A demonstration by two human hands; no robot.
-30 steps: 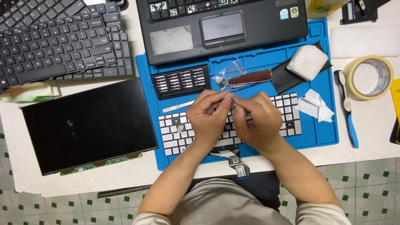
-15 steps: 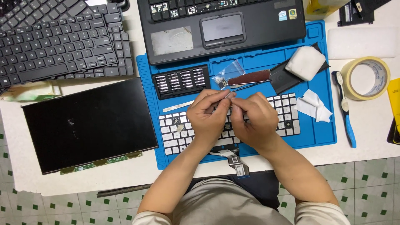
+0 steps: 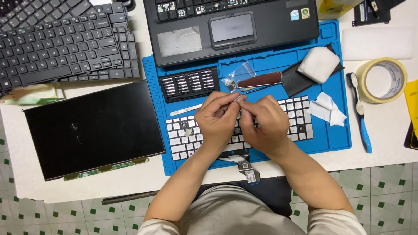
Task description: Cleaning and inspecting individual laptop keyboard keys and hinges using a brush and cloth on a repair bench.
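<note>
left hand (image 3: 216,118): hovering over the silver-grey laptop keyboard with white keys (image 3: 300,119), fingers pinched together on a tiny pale piece (image 3: 237,97) at the fingertips; too small to say what it is, a keycap by the look of it.
right hand (image 3: 261,124): right up against the left one, fingertips meeting at that same tiny piece, curled and pinching too.
where the piece is: held between both hands, just above the far edge of the white-keyed keyboard, not resting on it.
keyboard: lying flat on the blue silicone work mat (image 3: 335,87), near side of the tabletop (image 3: 392,143), ribbon cable (image 3: 244,165) trailing off the near edge.
progress, as i read it: most keys sit in place, a few gaps show on the left part where keycaps are missing, so the key work looks partway through; the hands cover the middle, can't count what's left there.
around the mat: black tray of screwdriver bits (image 3: 190,82) just far of the hands, small clear plastic bag (image 3: 237,76) beside it, crumpled white wipe (image 3: 325,108) to the right.
further out: bare black laptop screen panel (image 3: 93,128) on the left, open black laptop base (image 3: 230,28) at the far side, roll of beige tape (image 3: 381,80) on the right.
</note>
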